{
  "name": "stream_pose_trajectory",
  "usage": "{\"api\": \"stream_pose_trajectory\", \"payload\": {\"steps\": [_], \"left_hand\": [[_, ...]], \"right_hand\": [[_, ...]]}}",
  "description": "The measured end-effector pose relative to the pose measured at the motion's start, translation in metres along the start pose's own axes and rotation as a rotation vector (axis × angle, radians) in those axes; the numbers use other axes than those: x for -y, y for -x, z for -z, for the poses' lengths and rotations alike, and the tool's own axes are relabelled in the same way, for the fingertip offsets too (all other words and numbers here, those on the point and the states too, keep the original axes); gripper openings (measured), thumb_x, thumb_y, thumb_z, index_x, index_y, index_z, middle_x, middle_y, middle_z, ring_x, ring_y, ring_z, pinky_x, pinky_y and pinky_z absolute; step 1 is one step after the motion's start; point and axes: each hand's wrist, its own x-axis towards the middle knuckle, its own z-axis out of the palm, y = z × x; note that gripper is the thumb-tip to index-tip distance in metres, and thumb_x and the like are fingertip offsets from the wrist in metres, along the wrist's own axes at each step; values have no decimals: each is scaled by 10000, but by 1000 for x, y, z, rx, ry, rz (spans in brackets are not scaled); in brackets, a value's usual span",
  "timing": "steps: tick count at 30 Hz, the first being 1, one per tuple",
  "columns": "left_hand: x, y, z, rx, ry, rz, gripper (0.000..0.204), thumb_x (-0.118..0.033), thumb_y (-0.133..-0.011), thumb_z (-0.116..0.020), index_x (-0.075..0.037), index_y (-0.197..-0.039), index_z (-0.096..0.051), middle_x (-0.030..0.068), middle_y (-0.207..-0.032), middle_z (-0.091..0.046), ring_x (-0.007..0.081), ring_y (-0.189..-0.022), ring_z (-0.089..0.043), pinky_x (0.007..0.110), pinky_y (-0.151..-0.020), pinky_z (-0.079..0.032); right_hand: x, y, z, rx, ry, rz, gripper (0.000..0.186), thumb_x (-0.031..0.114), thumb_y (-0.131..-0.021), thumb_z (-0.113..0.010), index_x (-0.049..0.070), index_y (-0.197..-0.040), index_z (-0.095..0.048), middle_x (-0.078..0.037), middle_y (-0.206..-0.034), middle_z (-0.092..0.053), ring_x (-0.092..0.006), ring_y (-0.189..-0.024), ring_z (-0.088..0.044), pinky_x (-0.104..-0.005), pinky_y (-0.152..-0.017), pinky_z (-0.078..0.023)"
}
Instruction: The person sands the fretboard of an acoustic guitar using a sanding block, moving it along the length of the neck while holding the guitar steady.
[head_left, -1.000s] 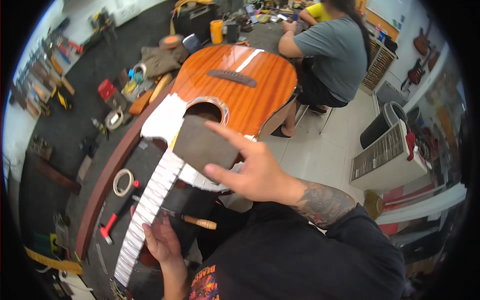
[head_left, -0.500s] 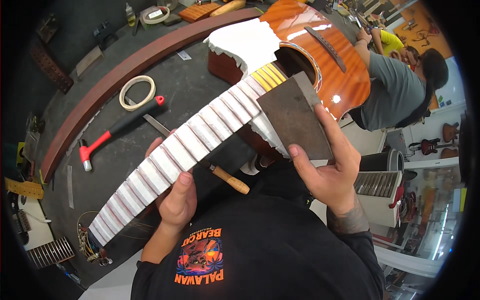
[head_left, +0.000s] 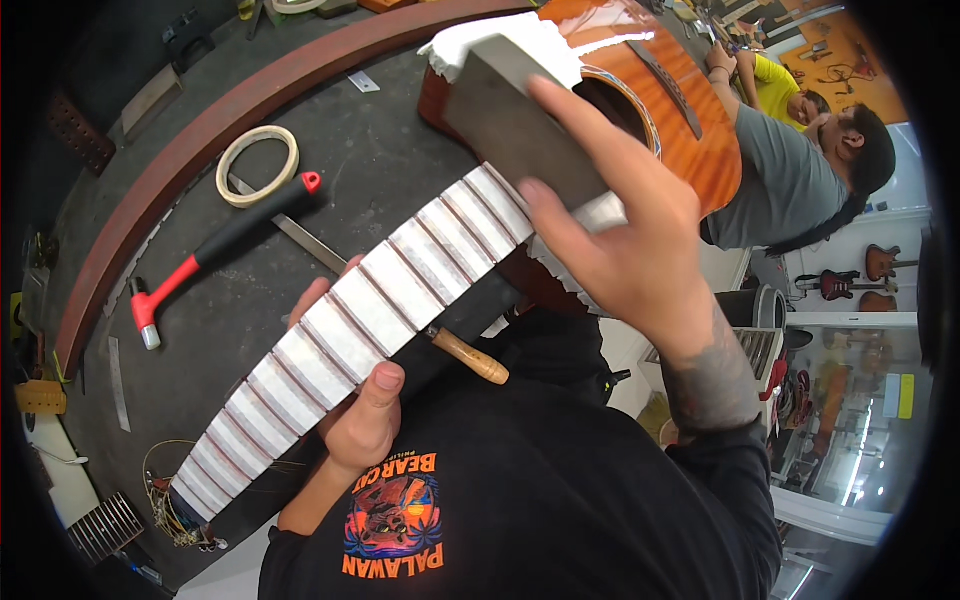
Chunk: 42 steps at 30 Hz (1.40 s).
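Observation:
My left hand (head_left: 362,428) is wrapped round the neck of an acoustic guitar, its thumb at the near edge and fingertips showing past the far edge. White tape covers the fingerboard (head_left: 385,295) between the frets. In my right hand (head_left: 635,235) is a dark, flat rectangular plate (head_left: 505,125), tilted over the upper end of the neck. It hides the last frets and part of the soundhole; whether it touches the fingerboard, I cannot tell. The glossy orange-brown guitar body (head_left: 690,165) lies beyond, with white covering (head_left: 450,45) on its upper bout.
A red-and-black hammer (head_left: 215,250), a tape roll (head_left: 232,165) and a wooden-handled file (head_left: 465,355) lie on the dark bench. A long curved red-brown edge strip (head_left: 200,140) runs behind them. Two people (head_left: 800,170) are at the far right. Loose strings (head_left: 175,500) hang by the headstock.
My right hand has moved the plate up and left, tilting it, so it now covers the yellow-taped frets. The neck and my left hand have shifted only slightly.

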Motion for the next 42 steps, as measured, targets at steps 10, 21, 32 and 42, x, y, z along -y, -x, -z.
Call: {"api": "stream_pose_trajectory", "payload": {"steps": [10, 21, 32, 42], "left_hand": [[-5, 0, -3, -45, 60, 26, 852, -176, -863, -764, -19, -1492, -212, 225, -1517, -374, 304, -1418, -358, 449, -1187, -236], [-2, -3, -2, 24, -4, 11, 845, -186, -881, -750, -7, -1489, -190, 223, -1522, -366, 302, -1422, -355, 444, -1186, -249], [-4, -1, 5, 55, -30, -14, 824, -167, -891, -733, -1, -1486, -188, 228, -1526, -359, 301, -1418, -365, 437, -1179, -263], [-6, -1, 3, -27, -22, 22, 874, -232, -862, -777, -9, -1487, -208, 217, -1517, -378, 296, -1415, -369, 436, -1178, -271]], "right_hand": [[20, 50, 16, -203, 65, -14, 588, -76, -724, -759, -73, -1284, -579, -213, -1185, -677, -296, -1022, -695, -337, -876, -543], [13, 28, 0, -72, 20, 11, 587, -36, -779, -757, -107, -1320, -540, -214, -1254, -648, -241, -1144, -648, -315, -945, -511], [19, 58, 3, -75, 65, -27, 585, -44, -748, -773, -75, -1298, -574, -214, -1144, -692, -297, -931, -718, -333, -814, -560], [10, 8, -10, -25, 4, 61, 581, -32, -807, -748, -99, -1339, -527, -214, -1278, -635, -247, -1148, -646, -321, -961, -503]]}}
